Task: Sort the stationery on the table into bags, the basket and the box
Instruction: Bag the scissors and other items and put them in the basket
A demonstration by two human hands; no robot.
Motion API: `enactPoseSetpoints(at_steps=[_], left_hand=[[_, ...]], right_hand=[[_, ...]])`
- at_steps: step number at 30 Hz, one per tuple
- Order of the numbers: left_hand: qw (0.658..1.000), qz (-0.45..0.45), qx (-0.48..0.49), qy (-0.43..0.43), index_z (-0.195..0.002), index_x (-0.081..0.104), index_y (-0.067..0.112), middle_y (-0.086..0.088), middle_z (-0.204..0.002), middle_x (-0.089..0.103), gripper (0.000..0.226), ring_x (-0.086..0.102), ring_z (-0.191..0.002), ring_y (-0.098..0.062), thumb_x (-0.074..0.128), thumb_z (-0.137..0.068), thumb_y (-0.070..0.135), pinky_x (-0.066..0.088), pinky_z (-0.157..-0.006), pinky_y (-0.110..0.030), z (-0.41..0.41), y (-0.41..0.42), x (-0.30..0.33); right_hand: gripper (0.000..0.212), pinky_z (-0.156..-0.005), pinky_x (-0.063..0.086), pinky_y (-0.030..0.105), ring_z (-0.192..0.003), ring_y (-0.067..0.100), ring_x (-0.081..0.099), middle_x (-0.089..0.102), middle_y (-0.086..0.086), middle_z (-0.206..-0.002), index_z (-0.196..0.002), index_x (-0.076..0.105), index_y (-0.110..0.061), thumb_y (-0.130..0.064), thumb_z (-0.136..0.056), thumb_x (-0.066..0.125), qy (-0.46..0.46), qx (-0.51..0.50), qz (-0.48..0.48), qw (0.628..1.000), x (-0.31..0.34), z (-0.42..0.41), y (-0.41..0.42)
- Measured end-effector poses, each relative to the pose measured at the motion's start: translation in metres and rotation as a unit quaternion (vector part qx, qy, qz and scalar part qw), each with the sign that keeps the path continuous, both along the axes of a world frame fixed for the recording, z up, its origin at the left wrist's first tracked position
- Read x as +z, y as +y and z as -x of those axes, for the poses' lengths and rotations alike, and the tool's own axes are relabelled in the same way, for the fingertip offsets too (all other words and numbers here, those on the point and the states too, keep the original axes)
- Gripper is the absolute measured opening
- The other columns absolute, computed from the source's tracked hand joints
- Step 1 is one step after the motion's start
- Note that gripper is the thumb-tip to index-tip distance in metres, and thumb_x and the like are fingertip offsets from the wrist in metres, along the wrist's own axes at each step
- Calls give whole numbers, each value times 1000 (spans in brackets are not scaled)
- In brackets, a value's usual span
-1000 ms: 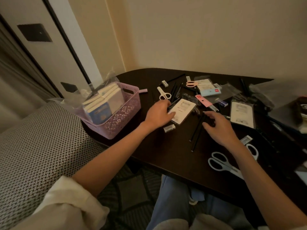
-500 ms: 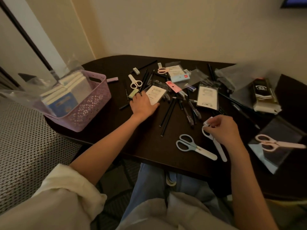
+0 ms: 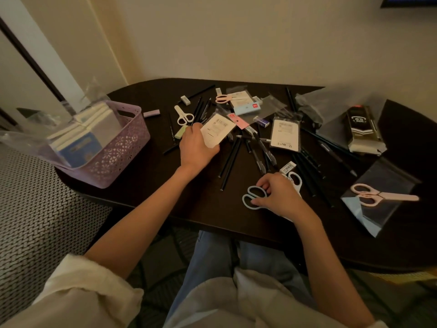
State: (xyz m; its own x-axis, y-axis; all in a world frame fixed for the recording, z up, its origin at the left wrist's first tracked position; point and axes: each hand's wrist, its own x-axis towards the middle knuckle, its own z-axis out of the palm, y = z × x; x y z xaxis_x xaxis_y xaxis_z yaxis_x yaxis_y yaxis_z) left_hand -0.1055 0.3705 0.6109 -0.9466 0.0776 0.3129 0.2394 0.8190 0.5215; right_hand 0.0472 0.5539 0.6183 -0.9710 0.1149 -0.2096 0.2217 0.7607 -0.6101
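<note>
Dark wood table (image 3: 146, 200), oval, strewn with stationery. Lilac plastic basket (image 3: 132, 147) at the far-left edge, holding notebooks (image 3: 89, 136) standing upright inside a clear bag.

Left hand (image 3: 197, 146) lies palm down mid-table, fingers curled over the near-left corner of a white card packet (image 3: 217, 131); whether it actually grips the packet cannot be told. Small white scissors (image 3: 183, 116) and a pale green eraser (image 3: 181, 132) sit just beyond that hand.

Right hand (image 3: 276, 195) near the table's front edge, fingers curled onto the handle loops of light blue scissors (image 3: 253, 200), thumb at the nearer loop. White scissors (image 3: 295, 181) lie just right of that hand, partly hidden under it.

Black pencils and pens (image 3: 230, 159) scattered between the two hands and further right. A second barcode packet (image 3: 285, 133) lies right of centre. Pink scissors (image 3: 223, 98) at the far side rest on a blue-and-white pack (image 3: 247, 105). Another pair of pink scissors (image 3: 383, 195) lies on a clear bag (image 3: 376, 209) at the right. A black box of leads (image 3: 360, 127) sits far right on more clear bags.
</note>
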Motion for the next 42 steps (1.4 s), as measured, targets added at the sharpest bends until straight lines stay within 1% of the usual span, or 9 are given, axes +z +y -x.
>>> enactPoseSetpoints(at_steps=[3, 7, 11, 14, 20, 26, 32, 37, 42], left_hand=[[999, -38, -15, 1, -133, 41, 11, -7, -132, 45, 79, 41, -126, -21, 83, -69, 31, 37, -97, -27, -17, 0, 5], [998, -50, -42, -27, -140, 32, 12, -8, -138, 35, 94, 33, -130, -22, 85, -64, 29, 34, -107, -36, -45, 2, 11], [997, -3, -65, -38, -144, 29, 11, -11, -138, 30, 100, 30, -129, -26, 86, -63, 30, 31, -109, -36, -66, 5, 12], [996, 11, -81, -28, -141, 34, 13, -10, -133, 31, 96, 31, -126, -25, 86, -61, 31, 34, -109, -40, -75, 2, 9], [995, 40, -91, -31, -142, 33, 14, -8, -134, 32, 97, 33, -126, -24, 85, -62, 31, 33, -109, -41, -84, -1, 7], [992, 62, -110, -20, -141, 32, 16, -6, -133, 36, 92, 34, -124, -20, 83, -66, 34, 27, -102, -33, -92, 4, 7], [990, 65, -121, -14, -139, 32, 14, -4, -132, 40, 90, 37, -122, -19, 82, -67, 33, 31, -105, -35, -94, 6, 7], [988, 46, -148, -5, -139, 32, 10, -5, -134, 42, 89, 40, -124, -20, 82, -68, 30, 34, -109, -41, -96, 7, 9], [985, 33, -170, -5, -139, 32, 10, -5, -135, 42, 86, 40, -123, -20, 81, -70, 29, 34, -109, -49, -98, 8, 11]], right_hand=[[40, -76, 50, 26, -89, 10, 55, 55, -4, -99, -101, 52, -24, -18, -75, 81, 11, -11, 34, 999, 0, 0, 0], [39, -69, 49, 22, -78, 7, 61, 62, -3, -87, -96, 49, -25, -11, -76, 79, 48, -54, 110, 991, 9, -4, 0], [38, -74, 47, 19, -82, 3, 60, 64, -6, -90, -108, 61, -21, -12, -76, 79, 167, -93, 114, 975, 26, -9, 2], [22, -72, 43, 12, -82, -1, 59, 64, -9, -91, -101, 69, -19, -14, -80, 75, 269, -127, 146, 944, 45, -15, 4], [14, -76, 55, 20, -85, 6, 68, 69, -4, -91, -97, 68, -17, -11, -85, 71, 399, -201, 272, 852, 60, -21, 1], [13, -75, 58, 29, -85, 10, 70, 70, -2, -92, -99, 68, -14, -9, -87, 68, 401, -140, 277, 862, 54, -20, -10], [15, -77, 56, 24, -90, 4, 67, 64, -19, -94, -99, 65, -21, -11, -88, 67, 447, -152, 213, 855, 49, -19, -15], [12, -74, 56, 21, -87, 7, 69, 69, 2, -98, -99, 65, -10, -6, -88, 66, 470, -190, 264, 820, 51, -16, -7], [10, -71, 56, 20, -85, 11, 71, 70, 3, -96, -99, 65, -6, -7, -89, 66, 455, -211, 309, 808, 54, -14, -5]])
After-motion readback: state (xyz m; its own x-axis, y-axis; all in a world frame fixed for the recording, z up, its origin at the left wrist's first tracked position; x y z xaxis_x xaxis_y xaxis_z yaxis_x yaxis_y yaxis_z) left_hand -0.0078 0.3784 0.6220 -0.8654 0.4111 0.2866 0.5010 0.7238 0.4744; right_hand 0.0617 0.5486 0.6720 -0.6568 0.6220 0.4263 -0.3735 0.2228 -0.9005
